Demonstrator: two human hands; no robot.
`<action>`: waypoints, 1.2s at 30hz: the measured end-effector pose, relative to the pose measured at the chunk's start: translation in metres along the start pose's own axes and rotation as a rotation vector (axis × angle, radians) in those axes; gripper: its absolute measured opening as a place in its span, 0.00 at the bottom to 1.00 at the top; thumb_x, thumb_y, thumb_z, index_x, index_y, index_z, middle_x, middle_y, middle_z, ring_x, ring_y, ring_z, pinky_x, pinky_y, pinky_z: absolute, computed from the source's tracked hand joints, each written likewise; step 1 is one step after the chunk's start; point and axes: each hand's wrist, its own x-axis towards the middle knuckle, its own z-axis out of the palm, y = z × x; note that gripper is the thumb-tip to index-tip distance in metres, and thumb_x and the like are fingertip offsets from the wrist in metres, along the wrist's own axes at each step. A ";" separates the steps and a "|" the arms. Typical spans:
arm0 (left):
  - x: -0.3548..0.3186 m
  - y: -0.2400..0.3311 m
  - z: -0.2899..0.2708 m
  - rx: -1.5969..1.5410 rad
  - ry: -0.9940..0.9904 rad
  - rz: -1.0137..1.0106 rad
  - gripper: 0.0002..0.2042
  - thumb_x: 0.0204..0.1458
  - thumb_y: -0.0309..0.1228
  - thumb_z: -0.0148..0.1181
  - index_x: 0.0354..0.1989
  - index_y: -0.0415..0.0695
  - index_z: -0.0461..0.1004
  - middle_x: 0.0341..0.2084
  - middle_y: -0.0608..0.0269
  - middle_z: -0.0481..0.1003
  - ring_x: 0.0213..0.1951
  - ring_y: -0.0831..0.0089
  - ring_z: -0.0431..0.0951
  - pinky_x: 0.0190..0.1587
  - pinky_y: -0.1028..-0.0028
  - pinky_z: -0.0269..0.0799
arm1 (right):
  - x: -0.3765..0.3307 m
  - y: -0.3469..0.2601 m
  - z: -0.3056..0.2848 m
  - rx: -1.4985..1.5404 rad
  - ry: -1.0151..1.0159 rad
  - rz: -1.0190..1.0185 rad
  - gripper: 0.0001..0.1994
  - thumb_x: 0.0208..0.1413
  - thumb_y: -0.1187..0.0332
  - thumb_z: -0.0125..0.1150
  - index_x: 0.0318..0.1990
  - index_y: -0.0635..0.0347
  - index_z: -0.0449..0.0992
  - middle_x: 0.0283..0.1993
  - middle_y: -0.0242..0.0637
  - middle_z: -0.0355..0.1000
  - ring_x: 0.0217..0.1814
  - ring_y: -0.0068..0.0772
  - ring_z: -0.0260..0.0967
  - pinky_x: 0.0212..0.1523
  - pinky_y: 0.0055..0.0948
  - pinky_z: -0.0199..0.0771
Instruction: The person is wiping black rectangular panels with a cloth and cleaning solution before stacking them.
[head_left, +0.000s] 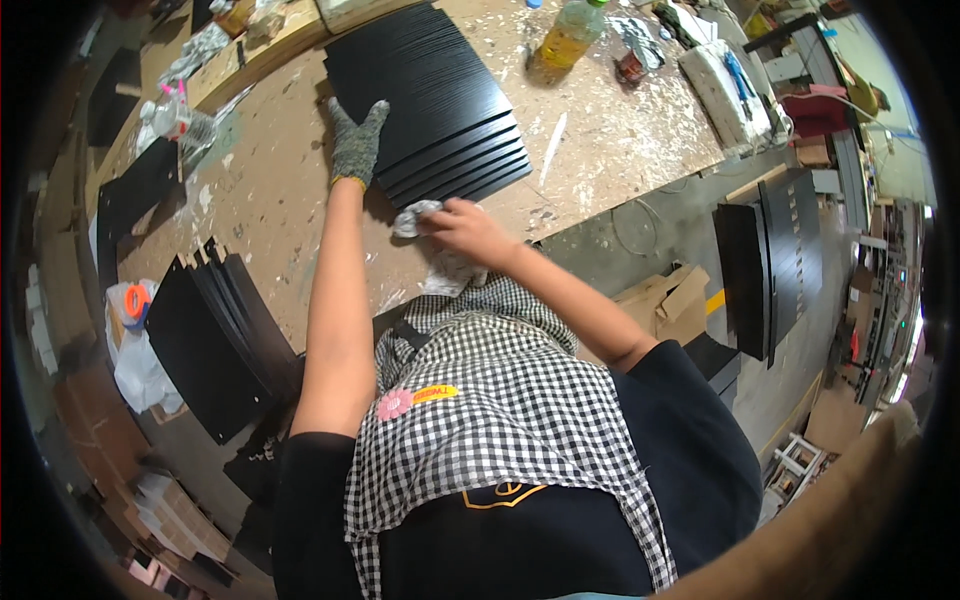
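Head view: a gloved left hand [358, 140], splayed rather than clenched, rests against the left side of a stepped stack of black boards [425, 85] on a paint-spattered workbench [620, 140]. The bare right hand [472, 234] grips a crumpled pale cloth [408, 220] by the stack's near edge, a bottle of yellow liquid [568, 42] standing beyond.

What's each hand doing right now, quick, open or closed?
Left hand: open, gloved, against the black panel stack.
Right hand: closed, holding crumpled pale cloth.

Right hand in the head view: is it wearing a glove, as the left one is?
No, the right hand shows bare skin beside the crumpled cloth, whereas the left hand wears a grey glove.
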 end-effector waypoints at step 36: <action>-0.002 0.006 0.005 0.099 0.073 0.094 0.42 0.62 0.45 0.58 0.73 0.33 0.41 0.70 0.38 0.52 0.71 0.51 0.56 0.71 0.63 0.54 | 0.046 0.166 -0.084 0.363 0.544 0.895 0.17 0.63 0.65 0.58 0.58 0.55 0.76 0.55 0.50 0.75 0.58 0.53 0.72 0.58 0.38 0.71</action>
